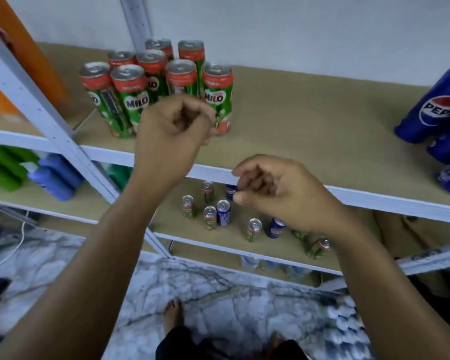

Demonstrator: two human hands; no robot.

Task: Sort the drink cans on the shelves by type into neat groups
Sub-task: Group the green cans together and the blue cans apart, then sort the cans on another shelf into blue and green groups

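Several green and red Milo cans (131,97) stand grouped at the left of the upper shelf (309,120). Three blue Pepsi cans (437,107) cluster at its right edge. My left hand (170,131) hovers just in front of the Milo group with fingers loosely curled, holding nothing. My right hand (278,190) hangs over the shelf's front rail, fingers also loosely curled and empty. On the lower shelf (172,224), mixed Milo cans (210,217) and Pepsi cans (223,213) stand scattered; some are hidden behind my right hand.
White metal uprights (63,141) frame the shelves. Green and blue bottles (50,178) lie on a shelf at the left. An orange box (24,42) stands at the upper left. Water bottles (250,262) sit lower down. The floor is marbled, with a white cable at left.
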